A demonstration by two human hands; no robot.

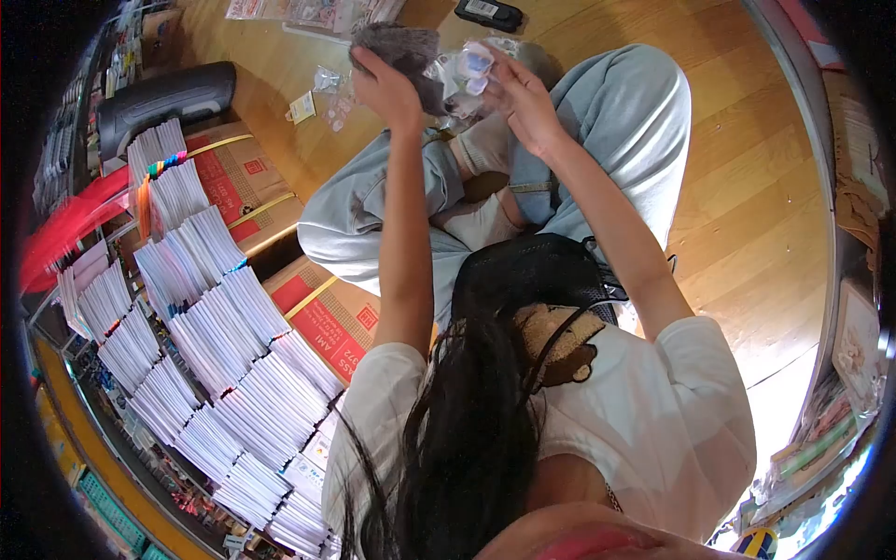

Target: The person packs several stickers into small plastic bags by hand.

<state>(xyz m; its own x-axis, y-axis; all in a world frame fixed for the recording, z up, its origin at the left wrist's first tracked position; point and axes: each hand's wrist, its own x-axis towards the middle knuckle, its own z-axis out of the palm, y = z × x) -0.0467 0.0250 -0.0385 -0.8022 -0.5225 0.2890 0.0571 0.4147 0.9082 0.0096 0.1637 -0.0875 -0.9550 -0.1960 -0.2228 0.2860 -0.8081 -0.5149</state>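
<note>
My left hand [385, 91] is closed on a dark grey, fuzzy-looking piece [406, 54], perhaps cloth, held above my crossed legs. Close beside it, my right hand [525, 101] pinches a clear plastic packet [474, 67] with a white and blue piece showing in it. More crinkled clear plastic lies between the two hands, and I cannot make out where each wrapping ends. Small clear packets [329, 84] and a paper tag [301, 108] lie on the floor to the left of my left hand.
Stacks of white booklets [229, 327] stand along the left, next to red and brown cartons [327, 313] with yellow straps. A black device with a white label [489, 13] and flat plastic packs [317, 11] are on the wooden floor ahead. Shelving [854, 308] lines the right.
</note>
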